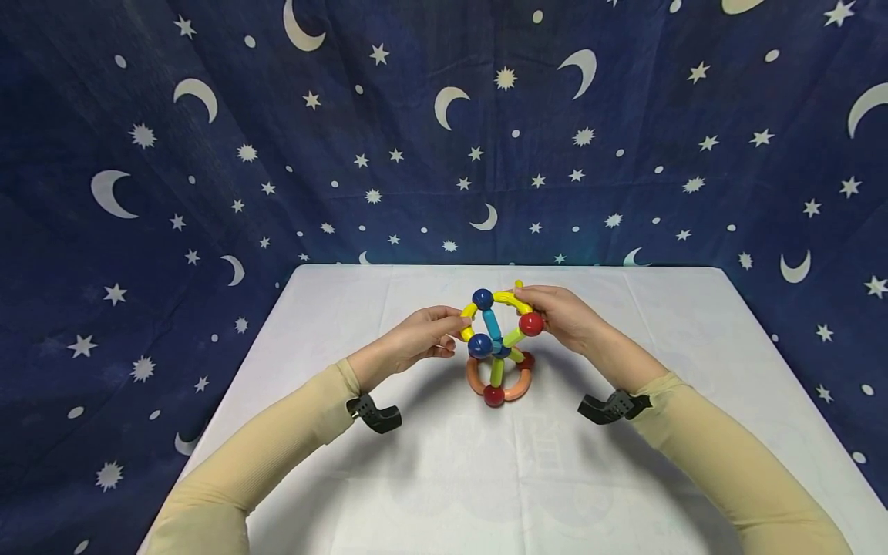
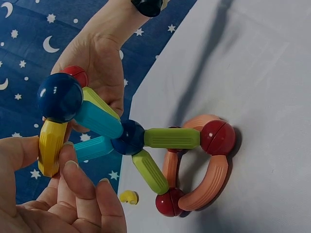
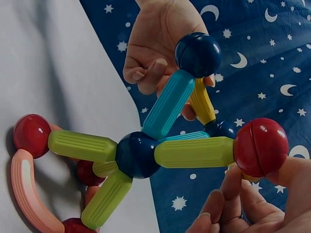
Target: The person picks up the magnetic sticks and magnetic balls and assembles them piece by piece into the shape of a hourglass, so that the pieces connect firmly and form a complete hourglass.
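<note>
A magnetic ball-and-stick model stands on the table. Its base is a ring of orange curved sticks (image 2: 209, 187) and red balls (image 2: 217, 137). Green sticks (image 3: 81, 146) rise from it to a central blue ball (image 3: 137, 154). Above, cyan sticks (image 3: 169, 104) lead to two blue balls, and another green stick (image 3: 195, 152) leads to a red ball (image 3: 261, 147). My left hand (image 1: 422, 337) pinches a yellow curved stick (image 2: 51, 148) between the upper blue balls. On the opposite side my right hand (image 1: 563, 314) pinches another yellow curved stick (image 1: 512, 299) near the red ball, partly hidden by it.
A loose yellow curved stick (image 2: 129, 196) lies on the white-covered table (image 1: 451, 478) behind the model. Dark blue cloth (image 1: 416, 154) with moons and stars hangs beyond the table's back edge and along both sides.
</note>
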Action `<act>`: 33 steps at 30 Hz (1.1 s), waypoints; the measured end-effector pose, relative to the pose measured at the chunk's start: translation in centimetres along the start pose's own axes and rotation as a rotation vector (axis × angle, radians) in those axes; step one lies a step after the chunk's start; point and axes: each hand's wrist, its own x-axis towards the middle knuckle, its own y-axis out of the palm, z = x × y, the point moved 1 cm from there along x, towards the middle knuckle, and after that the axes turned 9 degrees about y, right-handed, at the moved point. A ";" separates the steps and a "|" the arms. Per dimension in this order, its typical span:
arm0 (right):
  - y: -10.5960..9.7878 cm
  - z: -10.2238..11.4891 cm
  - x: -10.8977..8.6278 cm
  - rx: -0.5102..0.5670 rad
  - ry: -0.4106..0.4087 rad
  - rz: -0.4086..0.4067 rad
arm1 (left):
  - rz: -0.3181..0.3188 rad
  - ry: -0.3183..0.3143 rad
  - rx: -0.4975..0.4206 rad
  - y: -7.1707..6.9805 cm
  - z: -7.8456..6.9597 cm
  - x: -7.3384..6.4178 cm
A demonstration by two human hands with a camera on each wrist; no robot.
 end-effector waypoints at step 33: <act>-2.4 -6.3 -1.2 -0.322 -0.035 -0.147 | 0.031 -0.036 0.114 -0.2 -1.7 4.6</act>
